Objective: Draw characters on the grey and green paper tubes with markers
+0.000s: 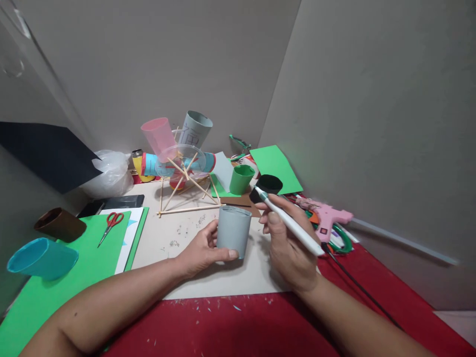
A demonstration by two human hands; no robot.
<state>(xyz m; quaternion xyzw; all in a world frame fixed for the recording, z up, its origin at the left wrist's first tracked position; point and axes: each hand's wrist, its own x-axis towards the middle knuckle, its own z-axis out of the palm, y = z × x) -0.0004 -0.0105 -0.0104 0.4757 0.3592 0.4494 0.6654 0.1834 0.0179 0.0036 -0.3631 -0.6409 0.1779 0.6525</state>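
My left hand (208,250) is wrapped round the lower part of a grey paper cup (234,228), its thumb across the front. The cup stands upright, close above or on the pale board (186,285); I cannot tell which. A white marker (292,223) with a grey-green tip end is gripped in my right hand (290,243), to the right of the cup and apart from it. The marker's tip points up and to the left. Behind the cup stands a wheel model of wooden sticks (186,171), carrying a pink cup (158,134), a grey cup (195,129) with drawn lines and blue-and-red cups.
Green paper (100,263) on the left holds red-handled scissors (111,225), a blue cup (44,258) and a brown cup (61,224). A green cup (241,179) and black cup (270,184) stand behind my right hand. On the right lies a pink glue gun (327,215) with its cord.
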